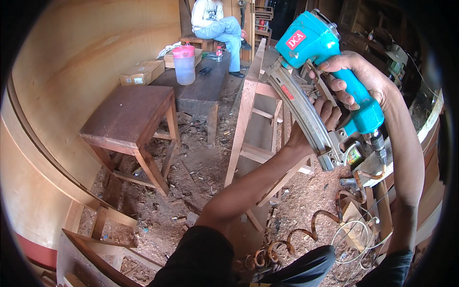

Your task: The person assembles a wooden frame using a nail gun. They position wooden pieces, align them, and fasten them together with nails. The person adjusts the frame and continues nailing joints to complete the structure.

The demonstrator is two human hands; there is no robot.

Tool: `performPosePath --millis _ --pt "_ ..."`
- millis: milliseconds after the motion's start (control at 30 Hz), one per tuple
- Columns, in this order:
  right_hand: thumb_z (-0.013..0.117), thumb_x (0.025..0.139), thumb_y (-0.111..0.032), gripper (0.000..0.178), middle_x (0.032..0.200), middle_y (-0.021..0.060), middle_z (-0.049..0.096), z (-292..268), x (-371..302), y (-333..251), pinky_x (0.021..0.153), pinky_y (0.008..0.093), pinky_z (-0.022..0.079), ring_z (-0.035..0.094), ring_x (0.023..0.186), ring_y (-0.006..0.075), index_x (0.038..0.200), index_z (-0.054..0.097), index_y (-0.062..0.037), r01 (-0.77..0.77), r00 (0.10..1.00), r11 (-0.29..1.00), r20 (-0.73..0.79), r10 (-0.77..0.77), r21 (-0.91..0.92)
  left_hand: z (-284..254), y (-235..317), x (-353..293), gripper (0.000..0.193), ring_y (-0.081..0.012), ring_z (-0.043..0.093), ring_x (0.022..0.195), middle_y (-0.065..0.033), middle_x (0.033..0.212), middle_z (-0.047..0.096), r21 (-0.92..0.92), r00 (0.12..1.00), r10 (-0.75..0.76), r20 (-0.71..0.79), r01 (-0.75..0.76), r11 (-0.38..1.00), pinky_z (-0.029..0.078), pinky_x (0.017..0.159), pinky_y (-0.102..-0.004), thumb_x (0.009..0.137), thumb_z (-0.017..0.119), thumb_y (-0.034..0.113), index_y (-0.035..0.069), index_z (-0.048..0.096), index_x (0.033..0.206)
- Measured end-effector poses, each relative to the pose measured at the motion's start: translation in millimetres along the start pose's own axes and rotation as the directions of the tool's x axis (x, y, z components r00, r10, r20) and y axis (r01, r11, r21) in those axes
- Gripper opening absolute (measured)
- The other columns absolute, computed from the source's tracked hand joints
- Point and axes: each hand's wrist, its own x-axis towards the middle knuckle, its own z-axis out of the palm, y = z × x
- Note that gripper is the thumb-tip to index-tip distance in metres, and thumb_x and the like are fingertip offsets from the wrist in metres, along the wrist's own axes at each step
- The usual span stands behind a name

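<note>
My right hand [356, 79] is wrapped round the handle of a teal pneumatic nail gun [311, 40]. The gun is raised at the right, its long metal magazine [301, 112] slanting down in front of my left hand [327, 115]. The fingers of that left hand are curled, partly hidden by the magazine; a narrow wooden strip [326, 91] shows just above them, but whether they grip it is unclear. Beside and behind my left forearm stands an unfinished wooden frame [240, 129] with legs and crossbars. A coiled brown air hose [313, 229] runs down from the gun's handle.
A brown wooden stool [129, 115] stands left, by a low dark bench [205, 91] bearing a pink-lidded jug [184, 67] and a cardboard box [142, 72]. A seated person [217, 28] is at the back. Wood shavings and scraps litter the floor; a pale cable [351, 239] lies lower right.
</note>
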Motion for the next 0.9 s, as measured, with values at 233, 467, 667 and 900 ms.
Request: performPosePath --millis 233,467,667,900 --pt "0.064 0.089 -0.03 0.035 0.051 -0.0017 0.051 2.4 2.3 -13.8 0.032 0.0196 0.042 0.049 0.035 0.0078 0.108 0.064 -0.0008 -0.024 0.997 0.996 -0.079 0.017 -0.085 -8.7 0.3 10.4 0.03 -0.0292 0.054 0.107 -0.0144 0.107 0.059 -0.039 0.993 -0.054 0.107 0.058 0.998 0.046 0.092 -0.0432 0.083 0.058 0.027 0.004 0.056 0.102" --pt "0.067 0.087 -0.031 0.031 0.052 -0.0018 0.051 3.0 1.4 -13.3 0.031 0.0207 0.041 0.049 0.034 0.0079 0.103 0.065 -0.0042 -0.044 0.996 0.995 -0.076 0.038 -0.084 -11.1 0.8 12.7 0.025 -0.0276 0.054 0.103 -0.013 0.103 0.058 -0.006 0.996 -0.051 0.075 0.052 0.999 0.046 0.09 -0.0413 0.082 0.057 0.026 0.006 0.054 0.096" --pt "0.067 0.087 -0.033 0.029 0.052 -0.0028 0.051 2.1 0.0 -7.8 0.03 0.0202 0.04 0.049 0.035 0.0079 0.101 0.065 -0.0073 0.018 0.995 0.992 -0.091 -0.03 -0.122 -7.9 1.6 10.3 0.027 -0.0278 0.054 0.104 -0.0126 0.105 0.058 -0.001 0.993 -0.066 0.094 0.066 0.998 0.046 0.091 -0.0432 0.082 0.058 0.028 0.006 0.055 0.098" --pt "0.066 0.089 -0.031 0.028 0.053 -0.0021 0.051 2.9 -4.4 -1.9 0.029 0.02 0.039 0.049 0.034 0.0079 0.101 0.063 -0.006 0.044 0.996 0.996 -0.071 -0.05 -0.08 -5.3 0.1 4.1 0.04 -0.0318 0.052 0.115 -0.0156 0.113 0.058 -0.047 0.988 -0.05 0.149 0.058 0.997 0.044 0.099 -0.0458 0.084 0.059 0.026 0.003 0.056 0.117"
